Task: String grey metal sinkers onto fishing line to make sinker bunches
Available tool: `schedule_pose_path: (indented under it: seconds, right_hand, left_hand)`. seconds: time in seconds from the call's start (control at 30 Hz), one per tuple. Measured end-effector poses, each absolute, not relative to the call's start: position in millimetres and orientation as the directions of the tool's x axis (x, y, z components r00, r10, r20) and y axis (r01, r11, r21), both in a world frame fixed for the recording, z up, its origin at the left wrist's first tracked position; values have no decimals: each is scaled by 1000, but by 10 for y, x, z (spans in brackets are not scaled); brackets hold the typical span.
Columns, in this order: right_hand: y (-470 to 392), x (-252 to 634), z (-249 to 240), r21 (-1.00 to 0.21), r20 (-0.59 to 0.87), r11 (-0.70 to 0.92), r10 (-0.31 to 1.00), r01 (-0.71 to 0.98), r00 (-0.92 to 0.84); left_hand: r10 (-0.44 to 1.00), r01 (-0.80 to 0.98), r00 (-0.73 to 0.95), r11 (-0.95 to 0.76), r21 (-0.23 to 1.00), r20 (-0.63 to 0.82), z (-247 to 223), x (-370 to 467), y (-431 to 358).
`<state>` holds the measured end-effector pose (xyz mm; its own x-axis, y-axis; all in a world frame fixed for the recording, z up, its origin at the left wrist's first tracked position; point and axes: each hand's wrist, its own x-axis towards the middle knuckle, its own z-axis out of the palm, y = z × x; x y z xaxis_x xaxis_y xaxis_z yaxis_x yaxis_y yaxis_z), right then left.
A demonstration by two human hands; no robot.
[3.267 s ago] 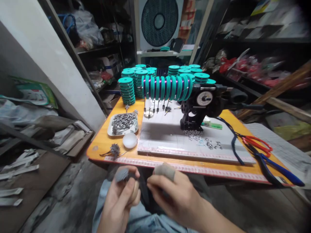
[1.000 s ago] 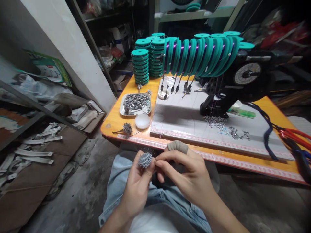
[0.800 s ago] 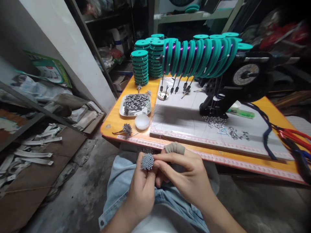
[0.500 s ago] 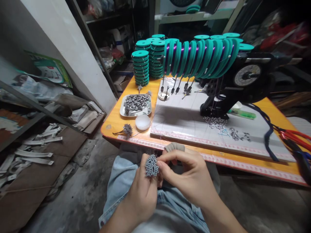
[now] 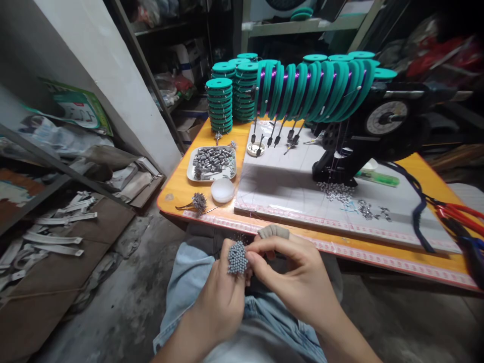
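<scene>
A cluster of small grey-blue beads [image 5: 238, 258] sits above my lap, in front of the table edge. My left hand [image 5: 223, 287] is closed around it from the left and below, with the beaded ends facing up. My right hand [image 5: 289, 272] touches the cluster's right side, its thumb and index finger pinched together at the beads. Whatever lies between those two fingertips is too small to make out. A grey wrap [image 5: 273, 232] covers one finger of my right hand.
On the orange table [image 5: 177, 176] stand a tray of metal pieces [image 5: 214, 164], a small white dish [image 5: 223, 191] and a dark bundle [image 5: 198, 202]. Teal spools [image 5: 220, 106] rise behind. A black machine [image 5: 378, 126] and red-handled pliers [image 5: 461, 209] are at right.
The bead cluster has turned slightly, showing its beaded face more fully. Both hands keep nearly the same place and grip.
</scene>
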<state>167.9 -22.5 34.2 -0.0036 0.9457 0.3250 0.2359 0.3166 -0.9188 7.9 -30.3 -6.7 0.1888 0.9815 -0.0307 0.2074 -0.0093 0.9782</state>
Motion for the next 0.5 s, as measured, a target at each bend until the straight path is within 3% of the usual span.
schedule_pose_path:
  seconds: [0.13,0.27,0.33,0.4,0.5]
  right_hand:
    - [-233,1677,326,-929,324,315,946,193,13]
    - [-253,1672,306,-951,308,308,951,18,-22]
    - [-264,1682,287,-926,369,369,929,81,-7]
    - [-278,1702,257,-862,466,443,884,247,39]
    - [-298,1729,206,-756,569,496,821,427,54]
  left_hand:
    - [977,74,212,20,997,-35,-47,127,-325]
    - [954,-245,267,205,948,-137,20,212,-313]
    - [953,-385,251,260,885,-171,63,249,-293]
    - [955,-489,254,262,832,-151,103,268,-268]
    - [957,-552,272,238,799,-97,140,263,-239]
